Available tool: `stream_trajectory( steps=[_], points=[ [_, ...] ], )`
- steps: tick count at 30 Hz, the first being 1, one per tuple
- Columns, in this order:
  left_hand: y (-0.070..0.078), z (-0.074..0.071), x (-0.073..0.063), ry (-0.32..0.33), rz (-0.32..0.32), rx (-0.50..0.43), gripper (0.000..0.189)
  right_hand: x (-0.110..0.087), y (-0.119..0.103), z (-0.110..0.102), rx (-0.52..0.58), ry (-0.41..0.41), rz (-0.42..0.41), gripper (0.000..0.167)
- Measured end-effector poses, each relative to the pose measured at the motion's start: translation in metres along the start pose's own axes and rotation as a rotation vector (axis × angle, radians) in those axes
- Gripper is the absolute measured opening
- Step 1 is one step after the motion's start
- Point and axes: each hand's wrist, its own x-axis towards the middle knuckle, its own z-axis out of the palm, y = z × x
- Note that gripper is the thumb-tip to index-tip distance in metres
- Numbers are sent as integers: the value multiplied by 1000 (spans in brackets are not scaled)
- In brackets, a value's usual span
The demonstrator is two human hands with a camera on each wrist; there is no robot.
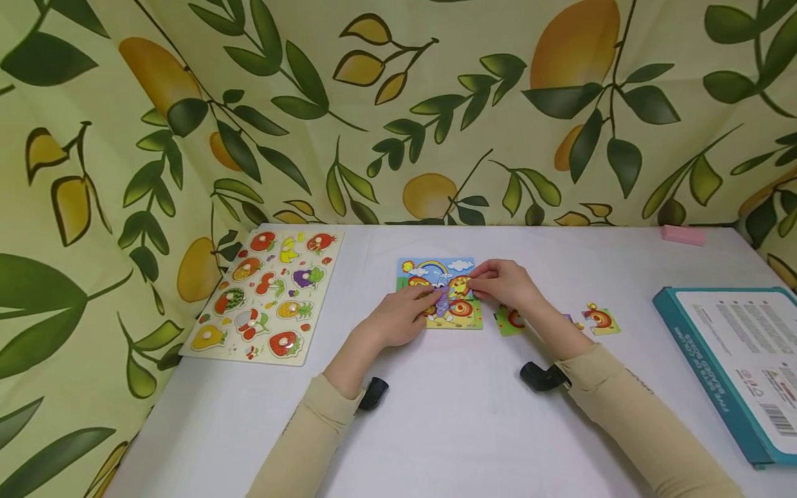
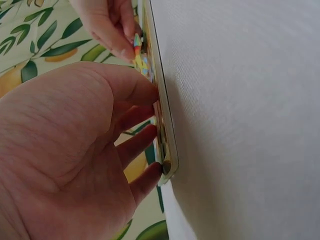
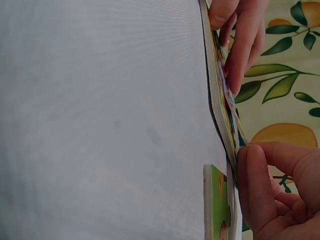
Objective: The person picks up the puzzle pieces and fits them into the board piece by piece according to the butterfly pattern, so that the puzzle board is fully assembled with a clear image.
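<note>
A butterfly jigsaw board [image 1: 476, 319] with a sun and rainbow lies flat near the middle of the table. My right hand [image 1: 507, 282] pinches a butterfly-wing puzzle piece [image 1: 459, 285] between thumb and fingers at the board's right side. In the right wrist view that piece [image 3: 242, 129] is tilted, its held edge raised off the board. My left hand [image 1: 400, 317] rests its fingertips on the board's left and lower part; the left wrist view shows the fingers [image 2: 137, 142] loosely bent against the board's edge. The left hand covers part of the picture.
Loose puzzle pieces lie to the right: a green one [image 1: 510, 322] partly behind the right forearm, and a red-and-yellow one [image 1: 601, 319]. A fruit peg board [image 1: 245, 330] lies at left, a teal box [image 1: 700, 373] at right, a pink block [image 1: 683, 235] at the back right.
</note>
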Motion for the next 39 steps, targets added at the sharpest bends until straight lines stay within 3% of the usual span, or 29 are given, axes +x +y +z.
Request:
stream_trajectory(
  steps=[18, 39],
  points=[
    [2, 3, 3, 13, 1, 70, 51, 3, 1, 2, -57, -10, -57, 26],
    [2, 3, 3, 20, 8, 64, 51, 7, -3, 3, -32, -21, -10, 26]
  ],
)
